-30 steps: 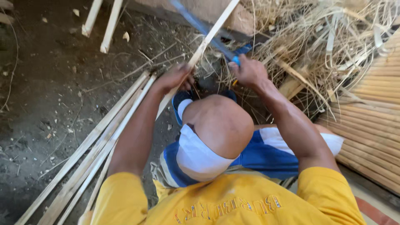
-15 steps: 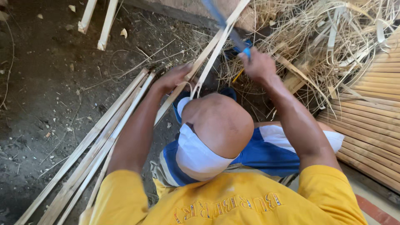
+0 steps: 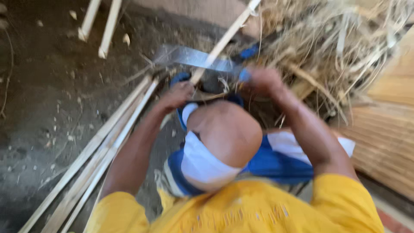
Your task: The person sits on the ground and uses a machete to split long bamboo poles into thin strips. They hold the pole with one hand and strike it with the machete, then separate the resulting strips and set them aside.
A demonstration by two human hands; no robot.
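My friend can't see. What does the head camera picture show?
The right hand holds a wide metal blade across a long bamboo strip that the left hand grips. More bamboo strips lie on the dirt floor, with dry straw heaped beside.

A rough bamboo-craft workshop: dirt floor (image 3: 47,99), split bamboo strips (image 3: 92,157), heaped dry shavings (image 3: 340,47), stacked slats (image 3: 388,138).

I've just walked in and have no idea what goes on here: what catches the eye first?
A broad metal blade lies across a pale bamboo strip at top centre, the right hand on its blue handle, the left hand on the strip. More split strips lie lower left; dry straw heaps at upper right.
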